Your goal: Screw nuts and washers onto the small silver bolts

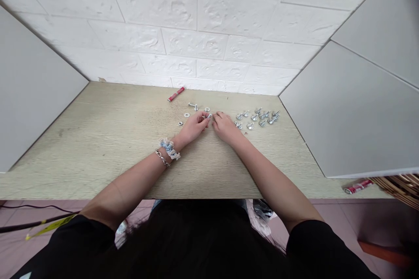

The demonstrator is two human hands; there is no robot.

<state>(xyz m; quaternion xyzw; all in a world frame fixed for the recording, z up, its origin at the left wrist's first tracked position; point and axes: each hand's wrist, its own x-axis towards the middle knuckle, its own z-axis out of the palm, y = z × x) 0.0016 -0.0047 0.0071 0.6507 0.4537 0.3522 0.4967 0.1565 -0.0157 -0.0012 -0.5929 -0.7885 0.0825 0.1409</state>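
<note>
My left hand (194, 127) is closed, its thumb and fingers pinching a small silver bolt (209, 116). Just to the right is my right hand (225, 127), with its fingers curled down close to the bolt's end; whatever they pinch is hidden. Behind and left of my left hand lie loose bolts (195, 107), a flat washer (187, 115) and a nut (180, 124). Another washer (207, 109) rests just beyond my left fingertips. To the right of my right hand stand several bolts fitted with washers (254, 117), grouped loosely together.
A red tube-shaped stick (176, 94) lies toward the back of the wooden table (114, 139). A second red tube (358, 186) is at the front right, beside a woven item (401, 187). White brick wall (196, 43) and grey side panels (366, 113) enclose the table.
</note>
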